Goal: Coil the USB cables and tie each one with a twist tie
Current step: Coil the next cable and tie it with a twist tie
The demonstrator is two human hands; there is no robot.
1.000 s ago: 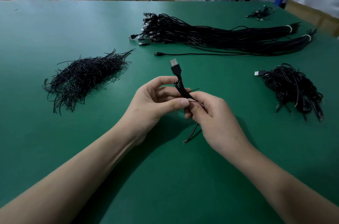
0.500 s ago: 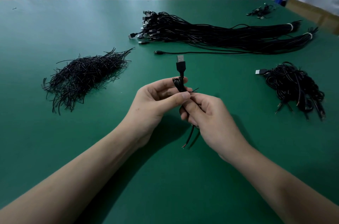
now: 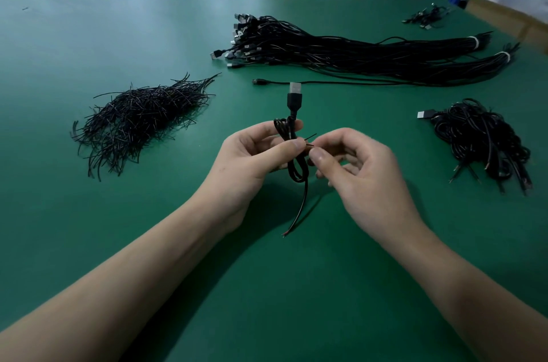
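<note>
Left hand [image 3: 252, 160] was raised over the green table mat [image 3: 296, 287], palm turned inward, thumb and fingers pinching the thin black coiled USB cable [image 3: 293, 120] at mid-coil. The plug stood upright just above that grip; loop and bare-ended tail hung below it. Right hand [image 3: 355, 171] had its fingers curled, thumb and forefinger pinching the thin black twist tie [image 3: 310, 136] just right of the left thumb tip, at the coil.

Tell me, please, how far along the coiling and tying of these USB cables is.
Done: a heap of coiled cables on the right. In hand: the left hand holds one coiled cable while the right hand pinches a twist tie at its middle. Remaining: the big bundle of straight cables, with a pile of twist ties ready.
</note>
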